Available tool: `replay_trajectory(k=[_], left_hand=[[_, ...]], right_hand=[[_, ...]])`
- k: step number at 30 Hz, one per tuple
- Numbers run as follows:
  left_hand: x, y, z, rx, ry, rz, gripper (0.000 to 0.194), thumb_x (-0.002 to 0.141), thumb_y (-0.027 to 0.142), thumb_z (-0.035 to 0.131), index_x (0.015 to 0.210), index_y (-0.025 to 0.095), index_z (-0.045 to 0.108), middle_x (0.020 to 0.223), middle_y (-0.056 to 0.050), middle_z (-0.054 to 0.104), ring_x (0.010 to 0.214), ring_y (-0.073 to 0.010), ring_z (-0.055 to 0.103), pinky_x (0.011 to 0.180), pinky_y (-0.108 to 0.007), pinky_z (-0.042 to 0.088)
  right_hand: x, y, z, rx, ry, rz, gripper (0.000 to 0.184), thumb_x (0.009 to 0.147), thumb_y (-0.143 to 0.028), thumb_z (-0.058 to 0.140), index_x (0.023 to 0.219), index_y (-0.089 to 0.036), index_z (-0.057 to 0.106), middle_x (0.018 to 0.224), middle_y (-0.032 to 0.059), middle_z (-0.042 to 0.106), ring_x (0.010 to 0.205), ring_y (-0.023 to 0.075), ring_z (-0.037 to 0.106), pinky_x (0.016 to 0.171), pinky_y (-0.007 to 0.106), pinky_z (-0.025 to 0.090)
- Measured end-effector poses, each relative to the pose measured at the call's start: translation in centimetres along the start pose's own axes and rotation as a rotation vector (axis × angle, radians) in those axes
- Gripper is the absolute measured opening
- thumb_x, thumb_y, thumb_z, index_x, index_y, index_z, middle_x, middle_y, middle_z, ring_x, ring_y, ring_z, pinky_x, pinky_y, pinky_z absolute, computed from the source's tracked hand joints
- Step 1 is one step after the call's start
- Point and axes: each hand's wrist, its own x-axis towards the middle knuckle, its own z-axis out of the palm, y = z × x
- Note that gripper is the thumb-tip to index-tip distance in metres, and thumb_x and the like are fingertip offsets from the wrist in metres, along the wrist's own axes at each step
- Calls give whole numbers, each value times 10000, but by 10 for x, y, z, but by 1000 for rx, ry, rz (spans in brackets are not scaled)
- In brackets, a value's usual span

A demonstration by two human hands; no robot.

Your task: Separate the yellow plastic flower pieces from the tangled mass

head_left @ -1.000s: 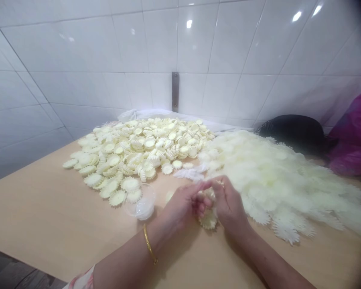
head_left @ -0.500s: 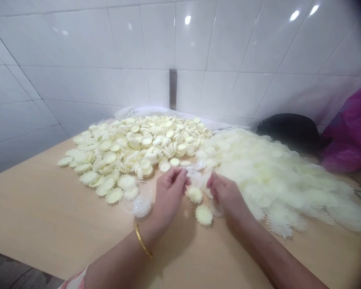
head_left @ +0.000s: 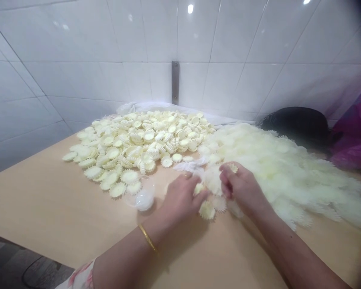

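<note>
My left hand (head_left: 185,194) hovers low over the table, thumb and fingers apart around a pale yellow scalloped disc (head_left: 199,188) that lies between them. Whether it touches the disc is unclear. To its right, my right hand (head_left: 239,182) is closed, with a small pale yellow scalloped disc (head_left: 233,167) showing at its curled fingers. Another scalloped disc (head_left: 207,210) lies on the wood below the hands, beside sheer jagged-edged rounds (head_left: 219,203). A clear plastic dish (head_left: 144,199) with whitish contents stands left of my left hand.
A large heap of scalloped discs (head_left: 144,140) covers the back left of the wooden table (head_left: 42,192). Sheer pale rounds (head_left: 267,164) are piled at the right. Behind them sit a black object (head_left: 297,122) and a magenta bag (head_left: 355,136). A tiled wall (head_left: 138,36) closes the back.
My left hand has turned and lowered over the nearer disc, its fingers spreading. My right hand has shifted slightly right, with a scalloped disc now showing at it. The view has tilted slightly.
</note>
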Motion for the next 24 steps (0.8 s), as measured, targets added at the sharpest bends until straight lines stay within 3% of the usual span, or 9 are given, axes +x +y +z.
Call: replay_trajectory(k=[4,8,12,16,20,24], left_hand=[[-1,1,9,101,-103,63,166,685,344,609,698,183,568,828,-80,523,834,-230,437,602,-288,304],[0,-2,10,117,-31,28,293,783,334,483,547,163,506,765,-83,501,787,-204,436,614,-300,326],[1,-1,3,90,92,8,322,821,377,406,595,168,501,734,-60,490,746,-183,441,625,-294,337],[1,-2,0,55,191,46,298,833,374,390,646,175,510,719,-53,493,739,-179,445,646,-289,340],[-5,4,3,-15,238,175,224,834,278,405,656,178,497,694,-58,501,719,-175,438,652,-295,340],[-22,26,11,-107,144,476,159,796,166,439,648,179,495,699,-82,545,677,-168,434,645,-303,350]], right_hand=[[-2,-6,2,-10,44,-13,309,758,-450,545,625,-200,423,432,-91,293,342,50,289,330,182,225],[-3,-6,1,98,-65,53,358,757,-562,469,743,-207,510,524,-64,354,411,70,344,376,196,269],[-1,1,-1,178,-125,103,318,761,-505,493,858,-210,564,625,-47,399,479,75,394,427,204,319],[-1,3,2,258,-174,133,271,744,-448,558,851,-200,545,607,-56,426,422,42,338,381,178,225],[-2,2,8,370,-141,185,277,728,-452,578,704,-197,473,476,-97,313,339,22,204,347,161,79],[-1,5,12,435,-98,249,417,746,-520,518,530,-187,391,401,-88,264,316,38,185,324,178,82]])
